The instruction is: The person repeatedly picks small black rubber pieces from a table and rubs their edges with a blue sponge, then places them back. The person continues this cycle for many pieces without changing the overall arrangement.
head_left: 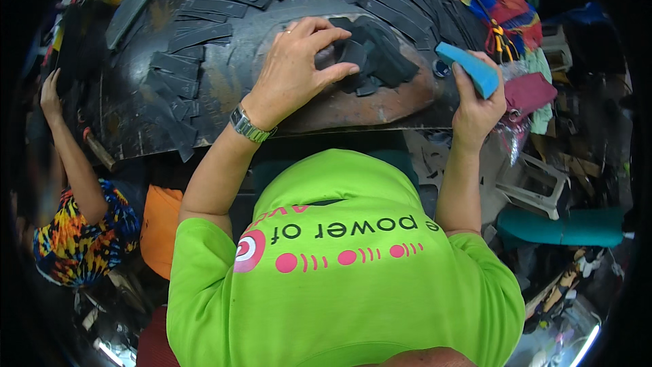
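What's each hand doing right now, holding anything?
Left hand: fingers curled down on a pile of black cut pieces, gripping one at the fingertips.
Right hand: closed around a blue block, raised beside the worktable.

even, fairly bright light, sharp centre, fisheye bending and black vignette at the rim, dim corners.
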Demonstrator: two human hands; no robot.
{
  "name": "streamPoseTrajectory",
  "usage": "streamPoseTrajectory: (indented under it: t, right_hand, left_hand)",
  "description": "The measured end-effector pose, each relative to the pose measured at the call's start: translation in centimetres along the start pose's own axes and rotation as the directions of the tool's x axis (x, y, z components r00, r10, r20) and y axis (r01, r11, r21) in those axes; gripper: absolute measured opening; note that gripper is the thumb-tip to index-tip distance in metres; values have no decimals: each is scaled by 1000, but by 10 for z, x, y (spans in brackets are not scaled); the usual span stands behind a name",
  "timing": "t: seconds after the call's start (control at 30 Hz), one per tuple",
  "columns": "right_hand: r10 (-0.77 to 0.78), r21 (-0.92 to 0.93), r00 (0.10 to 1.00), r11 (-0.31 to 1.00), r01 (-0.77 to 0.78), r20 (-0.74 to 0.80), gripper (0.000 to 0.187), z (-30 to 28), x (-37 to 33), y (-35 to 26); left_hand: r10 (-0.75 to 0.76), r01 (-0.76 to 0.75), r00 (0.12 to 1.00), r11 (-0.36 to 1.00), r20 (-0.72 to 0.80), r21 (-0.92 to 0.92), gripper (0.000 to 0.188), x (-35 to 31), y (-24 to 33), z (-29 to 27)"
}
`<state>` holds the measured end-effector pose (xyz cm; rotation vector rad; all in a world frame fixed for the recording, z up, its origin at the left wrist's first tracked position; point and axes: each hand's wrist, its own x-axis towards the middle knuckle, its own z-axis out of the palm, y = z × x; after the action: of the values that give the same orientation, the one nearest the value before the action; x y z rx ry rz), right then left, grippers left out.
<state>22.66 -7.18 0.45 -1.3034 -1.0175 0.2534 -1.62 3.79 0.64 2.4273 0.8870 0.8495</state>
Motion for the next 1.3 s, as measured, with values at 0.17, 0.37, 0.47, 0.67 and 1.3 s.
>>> streamPoseTrajectory:
  t: [0.17,0.37,0.47,0.67,1.3]
  right_hand:
    - [166,-153,985,976,-157,48,23,-30,14,14]
    - [85,-318,984,948,-31,159,24,-32,6,24]
    - [55,-402,979,915,28,195,26,-29,6,26]
    - [7,-520,961,842,144,278,29,-25,6,25]
    - [64,-407,990,913,-6,128,22,-34,2,23]
  left_hand:
    - [-38,38,999,999,36,-22,48,-5,1,11]
    - [-55,56,998,997,15,-55,49,-9,3,11]
    - [-11,10,999,999,-33,-40,46,-9,6,11]
    - [36,-38,999,996,-27,-76,37,-7,6,9]
    - [-257,235,966,884,-2,-405,16,-14,6,8]
